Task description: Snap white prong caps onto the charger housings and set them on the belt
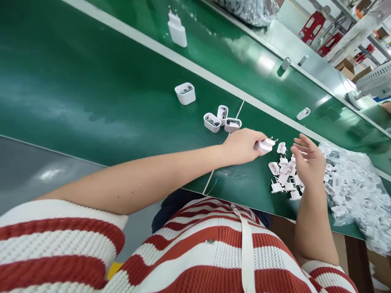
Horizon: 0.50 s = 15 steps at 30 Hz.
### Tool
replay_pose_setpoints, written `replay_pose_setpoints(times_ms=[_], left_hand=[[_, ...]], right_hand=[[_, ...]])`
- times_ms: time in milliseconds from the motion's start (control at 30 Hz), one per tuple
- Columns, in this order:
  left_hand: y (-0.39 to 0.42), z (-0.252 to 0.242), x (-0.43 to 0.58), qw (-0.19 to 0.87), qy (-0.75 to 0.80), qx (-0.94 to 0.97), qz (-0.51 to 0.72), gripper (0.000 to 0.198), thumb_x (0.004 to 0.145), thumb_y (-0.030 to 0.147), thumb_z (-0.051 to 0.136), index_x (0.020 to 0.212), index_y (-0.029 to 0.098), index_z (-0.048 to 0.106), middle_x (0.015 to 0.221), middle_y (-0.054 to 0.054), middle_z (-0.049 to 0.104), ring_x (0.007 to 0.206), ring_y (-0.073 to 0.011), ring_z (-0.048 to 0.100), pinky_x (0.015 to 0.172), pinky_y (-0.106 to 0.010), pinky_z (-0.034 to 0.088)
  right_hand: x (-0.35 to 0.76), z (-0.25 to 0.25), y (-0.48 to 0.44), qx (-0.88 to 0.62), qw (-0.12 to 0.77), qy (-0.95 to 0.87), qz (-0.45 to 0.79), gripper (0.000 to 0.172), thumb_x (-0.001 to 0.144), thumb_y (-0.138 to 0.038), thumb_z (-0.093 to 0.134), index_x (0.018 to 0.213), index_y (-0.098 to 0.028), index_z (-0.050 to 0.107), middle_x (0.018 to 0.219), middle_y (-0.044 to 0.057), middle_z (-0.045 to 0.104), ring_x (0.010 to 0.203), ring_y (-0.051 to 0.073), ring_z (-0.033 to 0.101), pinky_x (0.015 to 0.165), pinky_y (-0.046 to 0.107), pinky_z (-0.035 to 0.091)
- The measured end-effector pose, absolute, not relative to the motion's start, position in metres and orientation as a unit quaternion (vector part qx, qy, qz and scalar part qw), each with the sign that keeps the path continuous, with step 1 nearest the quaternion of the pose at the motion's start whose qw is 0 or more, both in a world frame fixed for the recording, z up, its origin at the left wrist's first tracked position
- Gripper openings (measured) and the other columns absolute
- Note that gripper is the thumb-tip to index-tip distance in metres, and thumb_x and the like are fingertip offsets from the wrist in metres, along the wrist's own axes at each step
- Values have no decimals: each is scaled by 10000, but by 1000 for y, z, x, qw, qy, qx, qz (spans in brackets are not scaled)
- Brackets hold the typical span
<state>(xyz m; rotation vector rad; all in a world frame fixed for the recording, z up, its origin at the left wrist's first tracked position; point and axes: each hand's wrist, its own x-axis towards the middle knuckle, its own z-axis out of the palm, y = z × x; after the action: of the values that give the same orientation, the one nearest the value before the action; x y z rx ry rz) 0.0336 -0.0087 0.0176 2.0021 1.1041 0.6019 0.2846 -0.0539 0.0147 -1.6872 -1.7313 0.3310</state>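
My left hand point(242, 144) is closed around a white charger plug point(265, 145) with its metal pins sticking out to the right. My right hand point(308, 160) hovers just right of it, fingers spread, holding nothing, above a heap of small white plug caps point(283, 177) on the green belt point(91, 93). Three open white charger shells point(222, 119) sit close together just beyond my left hand. A fourth shell point(185, 93) stands alone further left.
A clear plastic bag of white parts point(354, 191) lies at the right. An assembled white charger point(177, 29) stands on the far belt. Small white and grey pieces point(303, 113) lie beyond the divider strip. Red stools point(313, 25) and cardboard boxes stand at the far right.
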Motion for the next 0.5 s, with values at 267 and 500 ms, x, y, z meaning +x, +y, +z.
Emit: replay_pose_setpoints(times_ms=[267,500], left_hand=[[130,59,77,238,571,756,214,544,759,158,736,1297,212,678,1284,-58,711,1159,-308,649,927,-347,485],[202,28,78,233,681,674,164,767,760,217,771,1475,126,508,1499,-197,561,1388,-389,516,1124,-487,425]], right_hand=[[285,-8,-37,-699,229,-676,55,188,844,-361,711,929,-201,759,1079,134,762,1047,325,633,955,537,476],[277,3,-56,-710,316,-606,168,280,830,-476,776,934,-234,683,864,11,734,753,197,687,685,336,538]])
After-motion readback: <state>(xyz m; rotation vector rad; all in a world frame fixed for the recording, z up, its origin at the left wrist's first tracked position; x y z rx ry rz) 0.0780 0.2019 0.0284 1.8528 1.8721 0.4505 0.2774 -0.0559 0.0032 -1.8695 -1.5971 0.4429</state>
